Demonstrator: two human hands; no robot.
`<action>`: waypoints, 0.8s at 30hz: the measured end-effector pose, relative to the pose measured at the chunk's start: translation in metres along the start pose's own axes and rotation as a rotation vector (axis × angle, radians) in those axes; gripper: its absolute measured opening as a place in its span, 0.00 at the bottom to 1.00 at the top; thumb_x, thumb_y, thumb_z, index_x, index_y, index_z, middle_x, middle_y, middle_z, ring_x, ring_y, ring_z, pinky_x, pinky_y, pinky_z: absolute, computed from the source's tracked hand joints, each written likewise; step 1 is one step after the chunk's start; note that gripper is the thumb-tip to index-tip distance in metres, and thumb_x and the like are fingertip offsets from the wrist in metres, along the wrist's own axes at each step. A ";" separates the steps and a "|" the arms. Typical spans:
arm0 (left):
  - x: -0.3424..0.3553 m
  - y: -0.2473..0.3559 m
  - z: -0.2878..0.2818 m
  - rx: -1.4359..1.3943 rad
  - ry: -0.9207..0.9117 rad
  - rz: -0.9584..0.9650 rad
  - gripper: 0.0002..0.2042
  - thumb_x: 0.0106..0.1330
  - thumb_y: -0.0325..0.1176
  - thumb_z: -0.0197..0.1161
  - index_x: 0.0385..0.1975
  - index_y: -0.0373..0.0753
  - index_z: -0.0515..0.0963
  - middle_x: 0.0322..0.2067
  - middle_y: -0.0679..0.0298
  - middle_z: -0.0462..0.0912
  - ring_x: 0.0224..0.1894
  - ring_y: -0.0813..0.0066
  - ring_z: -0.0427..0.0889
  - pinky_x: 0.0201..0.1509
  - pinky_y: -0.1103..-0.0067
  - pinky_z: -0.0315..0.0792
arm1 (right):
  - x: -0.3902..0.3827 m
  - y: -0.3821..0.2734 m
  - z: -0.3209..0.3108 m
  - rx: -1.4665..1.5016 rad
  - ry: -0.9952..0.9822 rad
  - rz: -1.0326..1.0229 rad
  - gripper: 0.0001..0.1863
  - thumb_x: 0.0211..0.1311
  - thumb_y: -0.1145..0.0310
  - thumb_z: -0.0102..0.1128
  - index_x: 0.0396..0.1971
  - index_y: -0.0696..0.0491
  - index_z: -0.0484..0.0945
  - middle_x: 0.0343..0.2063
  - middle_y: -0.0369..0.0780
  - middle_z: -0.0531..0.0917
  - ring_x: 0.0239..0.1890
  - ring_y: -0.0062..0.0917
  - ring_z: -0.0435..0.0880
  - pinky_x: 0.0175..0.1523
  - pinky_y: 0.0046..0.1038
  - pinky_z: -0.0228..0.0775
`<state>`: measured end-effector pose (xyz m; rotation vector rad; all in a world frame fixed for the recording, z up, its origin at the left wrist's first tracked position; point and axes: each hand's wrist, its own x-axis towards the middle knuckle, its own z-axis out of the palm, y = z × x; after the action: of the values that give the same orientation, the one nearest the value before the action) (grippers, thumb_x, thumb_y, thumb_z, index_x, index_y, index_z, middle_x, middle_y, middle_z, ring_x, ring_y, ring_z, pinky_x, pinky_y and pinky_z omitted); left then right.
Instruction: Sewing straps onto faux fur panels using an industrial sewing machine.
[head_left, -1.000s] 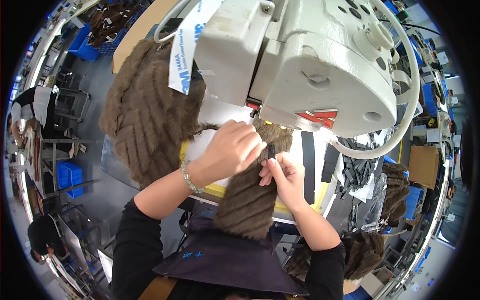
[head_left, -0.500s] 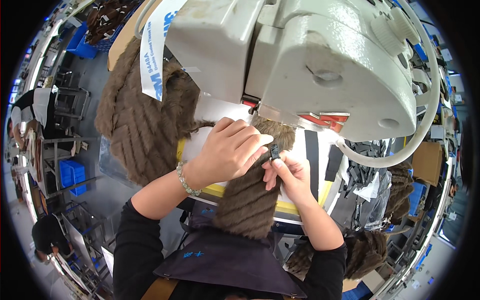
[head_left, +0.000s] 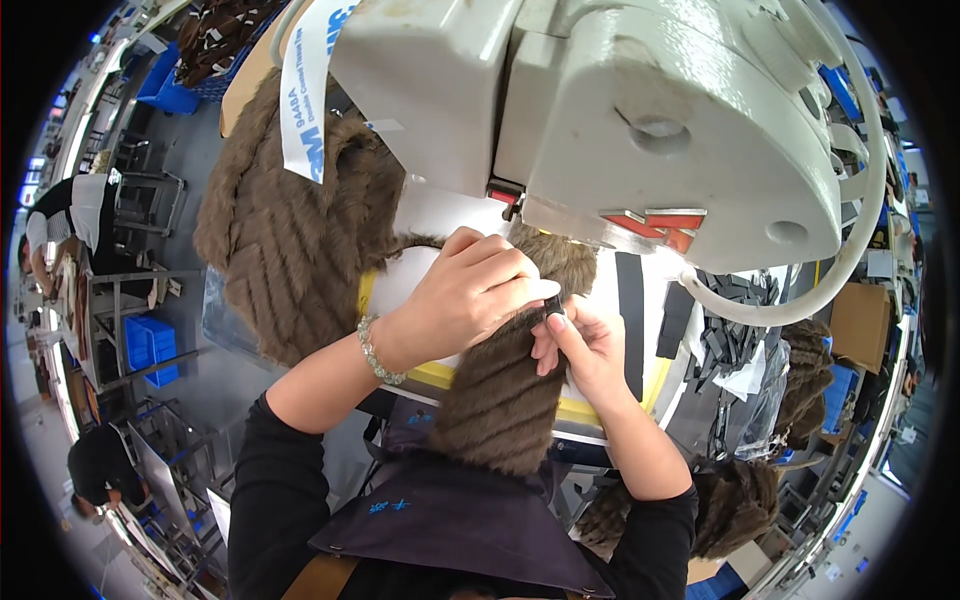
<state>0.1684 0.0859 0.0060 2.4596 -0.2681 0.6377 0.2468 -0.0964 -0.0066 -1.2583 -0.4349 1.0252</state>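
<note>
My two hands meet over a strip of brown fur (head_left: 495,415) on the white worktop. A small black label-like tab (head_left: 553,304) is pinched at its lower end between the thumb and fingers of my right hand (head_left: 592,358). The closed fingertips of my left hand (head_left: 455,305) rest at the tab's upper edge, partly hiding it. The fur strip runs from below my hands up under the grey sewing machine (head_left: 660,130). It joins a larger brown fur piece (head_left: 285,235) bunched to the left.
Many black strips (head_left: 740,335) lie heaped right of the worktop, beside a clear plastic bag (head_left: 765,400). More brown fur (head_left: 735,505) sits lower right. White paper tape (head_left: 305,105) hangs by the machine. A cable (head_left: 750,318) loops at the right. Co-workers stand far left.
The black tab has turned, showing less of its face, and my left fingertips have closed in on it. My view has shifted slightly; the fur stays in place.
</note>
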 end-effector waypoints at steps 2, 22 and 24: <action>-0.002 -0.003 0.001 -0.014 -0.009 0.007 0.09 0.53 0.32 0.68 0.34 0.45 0.81 0.28 0.74 0.76 0.33 0.76 0.73 0.43 0.77 0.61 | 0.000 -0.001 0.000 -0.007 -0.007 0.002 0.11 0.67 0.73 0.50 0.22 0.56 0.69 0.16 0.36 0.78 0.17 0.14 0.77 0.40 0.21 0.74; -0.006 0.005 0.010 0.191 -0.081 0.138 0.08 0.53 0.32 0.58 0.33 0.42 0.75 0.31 0.70 0.72 0.36 0.75 0.72 0.44 0.77 0.58 | -0.001 -0.004 -0.002 -0.086 -0.056 0.054 0.13 0.67 0.73 0.50 0.20 0.56 0.69 0.14 0.35 0.76 0.17 0.14 0.76 0.36 0.19 0.73; -0.006 0.005 0.011 0.118 -0.072 0.089 0.07 0.53 0.32 0.59 0.31 0.43 0.74 0.30 0.69 0.72 0.36 0.74 0.71 0.43 0.76 0.58 | -0.002 0.002 -0.005 -0.037 -0.067 -0.043 0.12 0.68 0.72 0.50 0.23 0.58 0.72 0.15 0.36 0.78 0.16 0.15 0.76 0.29 0.16 0.70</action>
<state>0.1660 0.0762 -0.0021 2.5993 -0.3805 0.6186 0.2488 -0.1005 -0.0100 -1.2449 -0.5322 1.0293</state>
